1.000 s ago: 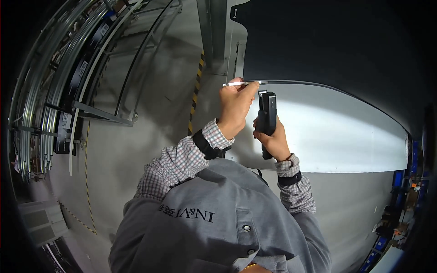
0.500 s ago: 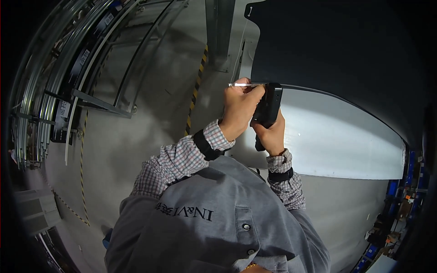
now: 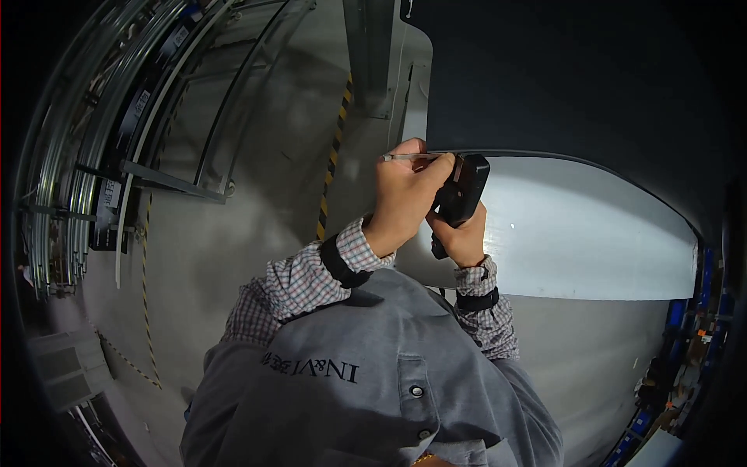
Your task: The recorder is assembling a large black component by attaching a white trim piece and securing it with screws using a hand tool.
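My right hand (image 3: pixel 468 236) is wrapped round the grip of a black handheld tool (image 3: pixel 464 191), whose blocky body rises above my fingers. Its exact kind does not show. Across the top of my left hand (image 3: pixel 407 197) runs a thin silvery strip (image 3: pixel 405 157), pinched between thumb and fingers. The strip's right end meets the tool's upper left side; whether it enters the tool cannot be made out. Both hands are close together at the left edge of a white panel (image 3: pixel 576 233), beside a large dark sheet (image 3: pixel 560 78).
Metal tubes (image 3: pixel 47 210) lie bundled on a rack at the left, with a grey metal frame (image 3: pixel 175 180) beside them. A grey post (image 3: pixel 369 54) stands ahead near yellow-black floor tape (image 3: pixel 334 156). Shelves with blue bins (image 3: pixel 675 313) line the right side.
Both hands and the tool have shifted slightly down and toward me, and the tool is tilted a little more to the right. The left hand still pinches the strip.
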{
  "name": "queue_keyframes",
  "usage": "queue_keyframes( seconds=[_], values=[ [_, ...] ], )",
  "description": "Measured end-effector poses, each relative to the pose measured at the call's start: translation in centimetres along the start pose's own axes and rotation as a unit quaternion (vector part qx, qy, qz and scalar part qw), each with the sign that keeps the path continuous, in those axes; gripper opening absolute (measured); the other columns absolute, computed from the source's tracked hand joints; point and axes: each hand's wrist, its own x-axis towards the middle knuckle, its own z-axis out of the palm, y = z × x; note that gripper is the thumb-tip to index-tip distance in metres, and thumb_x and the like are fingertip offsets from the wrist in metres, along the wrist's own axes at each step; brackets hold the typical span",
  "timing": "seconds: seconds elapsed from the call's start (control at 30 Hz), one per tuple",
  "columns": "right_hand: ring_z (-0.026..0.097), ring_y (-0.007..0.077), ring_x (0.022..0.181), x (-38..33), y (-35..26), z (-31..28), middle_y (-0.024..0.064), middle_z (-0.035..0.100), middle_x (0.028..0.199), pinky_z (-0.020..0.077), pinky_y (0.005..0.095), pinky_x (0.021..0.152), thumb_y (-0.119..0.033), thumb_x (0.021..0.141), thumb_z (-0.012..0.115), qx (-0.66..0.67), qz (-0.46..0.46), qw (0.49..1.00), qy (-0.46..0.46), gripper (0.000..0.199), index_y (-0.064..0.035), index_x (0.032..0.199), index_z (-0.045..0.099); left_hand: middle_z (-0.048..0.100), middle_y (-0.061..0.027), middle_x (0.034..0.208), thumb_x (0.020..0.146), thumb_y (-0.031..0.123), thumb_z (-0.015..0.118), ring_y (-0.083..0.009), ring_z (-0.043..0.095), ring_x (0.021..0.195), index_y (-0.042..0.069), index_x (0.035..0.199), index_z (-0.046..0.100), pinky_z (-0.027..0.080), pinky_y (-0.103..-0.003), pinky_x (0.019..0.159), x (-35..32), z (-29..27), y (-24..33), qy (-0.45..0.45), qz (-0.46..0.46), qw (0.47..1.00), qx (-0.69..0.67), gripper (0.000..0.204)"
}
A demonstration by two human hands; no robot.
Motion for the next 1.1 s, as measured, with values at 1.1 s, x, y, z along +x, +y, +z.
queue_keyframes(
  seconds=[1.1],
  values=[
    [0.057,0.0165,0.065,-0.5,1.6,-0.6,0.0071,0.060,0.076,0.0459,0.0268,0.060,-0.001,0.061,0.060,-0.010,-0.046,0.999,0.010,0.035,-0.0004,0.095,0.054,0.061,-0.0041,0.076,0.079,-0.003,0.056,-0.0068,0.058,0.068,-0.005,0.085,0.059,0.049,-0.019,0.060,-1.7,0.5,0.2,-0.017,0.065,0.991,0.115,0.007]
  ],
)
